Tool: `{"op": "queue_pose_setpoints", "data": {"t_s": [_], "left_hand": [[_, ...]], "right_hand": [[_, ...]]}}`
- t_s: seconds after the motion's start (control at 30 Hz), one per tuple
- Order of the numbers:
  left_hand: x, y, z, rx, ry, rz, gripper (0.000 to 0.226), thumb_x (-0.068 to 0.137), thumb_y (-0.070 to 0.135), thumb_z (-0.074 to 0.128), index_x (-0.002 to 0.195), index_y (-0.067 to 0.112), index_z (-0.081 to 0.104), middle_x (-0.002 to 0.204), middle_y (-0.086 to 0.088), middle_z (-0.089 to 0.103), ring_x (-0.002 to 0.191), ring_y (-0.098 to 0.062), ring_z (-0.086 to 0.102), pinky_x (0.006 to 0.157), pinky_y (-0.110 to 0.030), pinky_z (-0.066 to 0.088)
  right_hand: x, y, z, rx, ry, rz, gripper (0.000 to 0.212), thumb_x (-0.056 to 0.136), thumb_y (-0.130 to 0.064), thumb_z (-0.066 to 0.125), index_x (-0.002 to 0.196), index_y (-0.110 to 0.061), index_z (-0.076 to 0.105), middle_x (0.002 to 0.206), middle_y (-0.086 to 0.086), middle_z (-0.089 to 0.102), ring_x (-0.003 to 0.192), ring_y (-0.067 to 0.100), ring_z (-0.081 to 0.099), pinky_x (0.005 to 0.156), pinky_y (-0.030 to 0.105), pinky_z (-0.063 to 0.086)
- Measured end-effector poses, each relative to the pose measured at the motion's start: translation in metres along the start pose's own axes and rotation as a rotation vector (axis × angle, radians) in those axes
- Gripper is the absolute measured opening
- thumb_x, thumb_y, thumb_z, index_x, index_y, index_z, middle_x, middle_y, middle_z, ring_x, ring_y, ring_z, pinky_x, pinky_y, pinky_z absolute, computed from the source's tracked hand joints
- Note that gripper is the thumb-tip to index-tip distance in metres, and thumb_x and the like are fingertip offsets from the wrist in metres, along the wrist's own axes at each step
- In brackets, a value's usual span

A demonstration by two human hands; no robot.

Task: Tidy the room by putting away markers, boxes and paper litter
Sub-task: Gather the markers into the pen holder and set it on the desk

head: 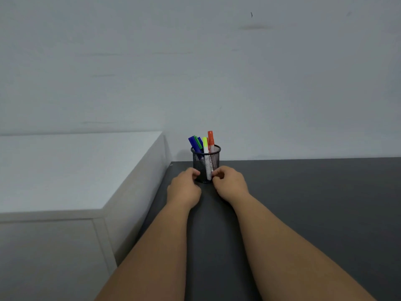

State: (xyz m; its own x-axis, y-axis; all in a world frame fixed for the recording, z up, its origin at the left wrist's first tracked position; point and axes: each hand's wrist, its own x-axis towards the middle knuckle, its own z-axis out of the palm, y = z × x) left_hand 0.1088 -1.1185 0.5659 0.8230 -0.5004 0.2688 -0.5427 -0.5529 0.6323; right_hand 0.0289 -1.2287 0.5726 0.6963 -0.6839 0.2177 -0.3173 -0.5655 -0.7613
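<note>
A black mesh pen cup (206, 158) stands upright on the dark grey table (303, 203), close to the wall at the table's far left corner. Several markers (205, 144) stick out of it: blue, green, yellow and orange caps. My left hand (184, 187) touches the cup's lower left side with curled fingers. My right hand (230, 184) touches its lower right side the same way. Both hands cup the base from either side, and the cup rests on the table.
A white cabinet (76, 170) stands higher than the table, flush against its left edge. A plain pale wall (217, 72) runs right behind the cup. The dark tabletop stretches to the right.
</note>
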Motion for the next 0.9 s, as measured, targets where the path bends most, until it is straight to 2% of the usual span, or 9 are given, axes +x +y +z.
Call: {"op": "queue_pose_setpoints", "data": {"t_s": [0.1, 0.3, 0.5, 0.6, 0.73, 0.9], "left_hand": [[0.016, 0.000, 0.004, 0.087, -0.048, 0.008, 0.058, 0.086, 0.010, 0.051, 0.136, 0.038, 0.048, 0.139, 0.008, 0.055, 0.128, -0.021, 0.049, 0.107, -0.045, 0.040], [0.042, 0.000, 0.011, 0.216, -0.144, 0.012, 0.061, 0.091, 0.019, 0.044, 0.147, 0.038, 0.032, 0.150, 0.001, 0.043, 0.138, -0.027, 0.037, 0.112, -0.046, 0.030], [0.044, 0.004, 0.017, 0.371, -0.273, 0.013, 0.060, 0.097, 0.040, 0.034, 0.154, 0.029, 0.018, 0.158, -0.006, 0.030, 0.146, -0.029, 0.020, 0.116, -0.049, 0.016], [0.025, 0.006, 0.014, 0.402, -0.240, 0.009, 0.061, 0.097, 0.041, 0.034, 0.153, 0.021, 0.021, 0.158, -0.006, 0.028, 0.146, -0.028, 0.021, 0.117, -0.049, 0.015], [-0.021, 0.009, 0.005, 0.412, -0.244, 0.037, 0.061, 0.098, 0.039, 0.028, 0.151, 0.010, 0.026, 0.161, -0.007, 0.020, 0.147, -0.029, 0.019, 0.120, -0.047, 0.013], [-0.074, 0.003, -0.030, 0.419, -0.333, 0.097, 0.058, 0.101, 0.039, 0.026, 0.153, 0.013, 0.020, 0.163, -0.003, 0.013, 0.149, -0.029, 0.012, 0.120, -0.047, 0.009]], "right_hand": [[0.017, 0.003, 0.003, -0.099, -0.040, -0.009, 0.030, 0.085, -0.029, 0.054, 0.112, -0.032, 0.065, 0.114, -0.001, 0.069, 0.112, 0.024, 0.058, 0.097, 0.041, 0.049], [0.042, 0.006, 0.005, -0.297, -0.083, -0.054, 0.041, 0.091, -0.027, 0.048, 0.131, -0.034, 0.055, 0.132, 0.006, 0.058, 0.126, 0.029, 0.044, 0.103, 0.040, 0.037], [0.053, 0.007, 0.010, -0.536, -0.210, -0.084, 0.055, 0.095, -0.034, 0.038, 0.149, -0.035, 0.030, 0.155, 0.002, 0.034, 0.141, 0.032, 0.024, 0.113, 0.048, 0.021], [0.044, 0.008, 0.009, -0.607, -0.227, -0.112, 0.054, 0.096, -0.036, 0.035, 0.149, -0.034, 0.029, 0.155, 0.004, 0.033, 0.140, 0.033, 0.026, 0.112, 0.048, 0.023], [0.027, 0.011, 0.003, -0.650, -0.152, -0.080, 0.048, 0.096, -0.034, 0.037, 0.143, -0.026, 0.043, 0.146, 0.011, 0.042, 0.134, 0.031, 0.036, 0.106, 0.044, 0.033], [-0.034, -0.010, -0.001, -0.597, -0.143, -0.033, 0.046, 0.097, -0.031, 0.033, 0.140, -0.023, 0.048, 0.143, 0.011, 0.046, 0.130, 0.030, 0.040, 0.103, 0.042, 0.037]]}}
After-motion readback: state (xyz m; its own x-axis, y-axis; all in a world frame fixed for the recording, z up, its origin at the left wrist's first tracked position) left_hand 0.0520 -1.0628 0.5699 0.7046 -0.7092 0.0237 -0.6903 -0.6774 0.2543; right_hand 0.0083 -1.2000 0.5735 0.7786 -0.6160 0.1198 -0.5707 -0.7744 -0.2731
